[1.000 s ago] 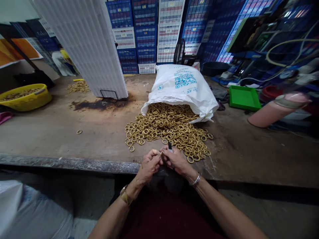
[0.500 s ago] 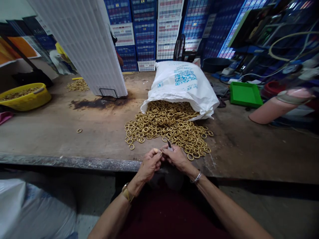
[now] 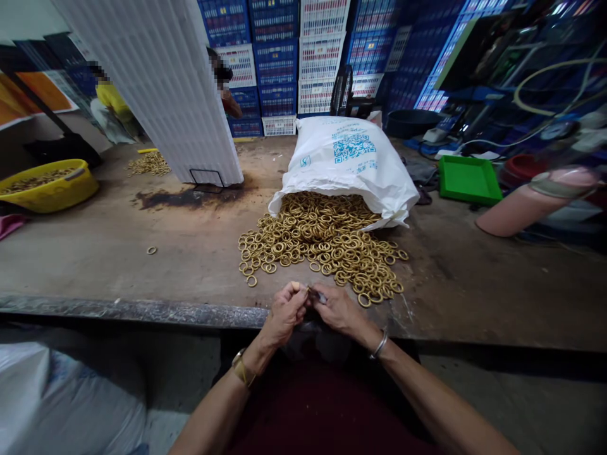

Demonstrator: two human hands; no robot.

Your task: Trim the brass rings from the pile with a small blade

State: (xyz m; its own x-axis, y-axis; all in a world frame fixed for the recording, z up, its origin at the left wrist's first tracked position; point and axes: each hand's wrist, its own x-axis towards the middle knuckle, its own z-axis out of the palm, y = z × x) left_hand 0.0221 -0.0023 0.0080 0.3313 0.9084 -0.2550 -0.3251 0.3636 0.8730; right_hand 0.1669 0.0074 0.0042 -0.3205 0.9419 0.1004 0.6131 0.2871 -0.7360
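Brass-coloured rings [image 3: 332, 246] spill out of the open mouth of a white sack [image 3: 341, 158] onto the brown table. Just in front of the pile, at the table's front edge, my left hand [image 3: 287, 309] pinches a small ring, of which only a bit shows between the fingertips. My right hand [image 3: 339, 308] is closed on a small knife [image 3: 320, 297], its tip close to the left fingertips. The hands nearly touch. One loose ring [image 3: 152, 250] lies apart on the left.
A yellow basin [image 3: 52, 193] of rings stands far left, with a small ring heap [image 3: 147, 163] near a white corrugated panel [image 3: 190, 101]. At right are a green tray [image 3: 469, 179] and a pink bottle [image 3: 526, 205]. Two people are behind the panel.
My right hand has turned, so the knife's blade no longer points up and lies lower by the left fingertips. Two people have come further into view beside the panel.
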